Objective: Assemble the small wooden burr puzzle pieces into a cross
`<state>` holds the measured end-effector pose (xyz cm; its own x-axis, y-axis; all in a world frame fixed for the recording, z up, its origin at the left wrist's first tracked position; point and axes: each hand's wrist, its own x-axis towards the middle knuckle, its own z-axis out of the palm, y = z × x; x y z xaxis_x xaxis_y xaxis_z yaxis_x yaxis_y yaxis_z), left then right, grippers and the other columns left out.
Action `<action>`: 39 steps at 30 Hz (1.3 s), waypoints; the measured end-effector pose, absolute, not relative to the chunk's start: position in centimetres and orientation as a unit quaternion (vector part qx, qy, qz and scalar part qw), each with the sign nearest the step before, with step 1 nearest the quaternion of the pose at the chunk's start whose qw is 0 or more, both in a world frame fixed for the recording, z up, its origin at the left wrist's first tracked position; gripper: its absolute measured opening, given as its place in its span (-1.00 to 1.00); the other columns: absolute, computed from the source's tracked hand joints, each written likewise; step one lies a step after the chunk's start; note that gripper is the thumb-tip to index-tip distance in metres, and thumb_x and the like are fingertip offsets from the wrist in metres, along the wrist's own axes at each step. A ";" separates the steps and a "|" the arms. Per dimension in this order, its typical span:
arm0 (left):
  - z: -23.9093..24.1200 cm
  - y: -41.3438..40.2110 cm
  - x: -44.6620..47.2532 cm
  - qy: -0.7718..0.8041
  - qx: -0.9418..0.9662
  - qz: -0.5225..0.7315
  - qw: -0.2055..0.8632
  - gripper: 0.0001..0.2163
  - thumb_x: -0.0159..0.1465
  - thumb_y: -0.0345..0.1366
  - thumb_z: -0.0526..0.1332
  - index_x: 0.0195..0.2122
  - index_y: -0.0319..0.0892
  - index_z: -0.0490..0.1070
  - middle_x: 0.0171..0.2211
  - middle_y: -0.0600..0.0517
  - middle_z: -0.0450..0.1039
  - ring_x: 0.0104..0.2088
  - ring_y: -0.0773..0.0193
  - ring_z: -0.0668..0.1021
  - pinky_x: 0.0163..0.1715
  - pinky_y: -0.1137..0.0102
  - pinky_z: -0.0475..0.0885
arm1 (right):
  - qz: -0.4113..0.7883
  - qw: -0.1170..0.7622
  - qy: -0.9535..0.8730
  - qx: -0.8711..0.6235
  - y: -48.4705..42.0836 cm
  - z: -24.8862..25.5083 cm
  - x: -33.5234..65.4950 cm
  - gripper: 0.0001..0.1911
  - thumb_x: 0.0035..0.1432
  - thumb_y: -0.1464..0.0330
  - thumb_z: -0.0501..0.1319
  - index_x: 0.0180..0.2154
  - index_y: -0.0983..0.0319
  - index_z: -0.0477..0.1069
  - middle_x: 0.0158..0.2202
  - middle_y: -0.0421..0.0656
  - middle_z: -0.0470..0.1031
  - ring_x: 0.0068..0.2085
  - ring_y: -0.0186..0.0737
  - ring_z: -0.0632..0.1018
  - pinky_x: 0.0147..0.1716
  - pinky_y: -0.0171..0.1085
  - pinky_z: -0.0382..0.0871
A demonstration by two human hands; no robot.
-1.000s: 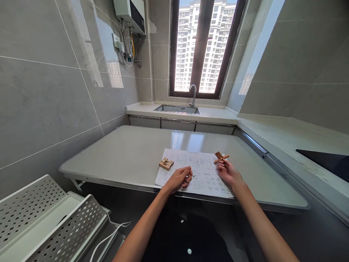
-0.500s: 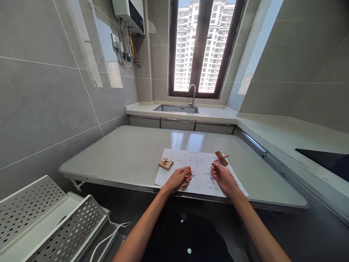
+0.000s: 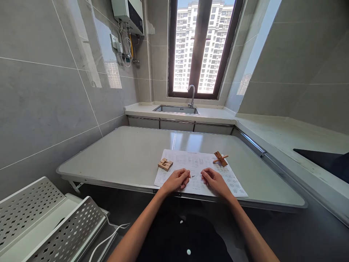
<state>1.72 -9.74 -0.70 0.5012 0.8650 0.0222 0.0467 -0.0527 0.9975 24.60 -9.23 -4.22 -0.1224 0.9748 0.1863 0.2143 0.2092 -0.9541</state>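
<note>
A printed instruction sheet (image 3: pixel 196 165) lies on the grey folding table (image 3: pixel 131 153). At its left edge sits a pale wooden block puzzle (image 3: pixel 165 164), and at its upper right stands a darker cross-shaped wooden puzzle piece (image 3: pixel 220 158). My left hand (image 3: pixel 177 179) rests on the sheet's near edge with the fingers curled loosely and nothing visible in them. My right hand (image 3: pixel 215 181) rests beside it on the paper, fingers curled, apart from the cross-shaped piece.
A counter with a steel sink (image 3: pixel 176 108) and tap runs under the window at the back. Along the right runs a counter with a black hob (image 3: pixel 324 160). Perforated white metal shelves (image 3: pixel 51 222) and a white cable stand at the lower left. A water heater (image 3: pixel 128 12) hangs on the wall.
My right hand let go of the cross-shaped piece and drew back left and toward me onto the sheet. The left hand stayed in place.
</note>
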 end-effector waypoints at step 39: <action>-0.5 -8.2 -2.6 0.497 0.777 0.336 0.192 -0.49 0.18 -0.13 0.37 0.15 -0.09 0.37 0.00 -0.12 0.51 0.01 -0.03 0.54 0.05 0.16 0.42 | 0.375 0.482 -0.618 -0.495 -9.4 -4.0 24.3 -0.50 0.21 -0.14 0.17 -0.28 0.17 0.44 -0.44 -0.17 0.53 -0.47 -0.21 0.48 -0.44 -0.26 0.35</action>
<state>-2.65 -8.24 -0.45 0.2814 0.9006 0.3313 0.6432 -0.4333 0.6314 24.28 -9.43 -4.01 -0.0458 0.9734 0.2246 0.2492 0.2289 -0.9410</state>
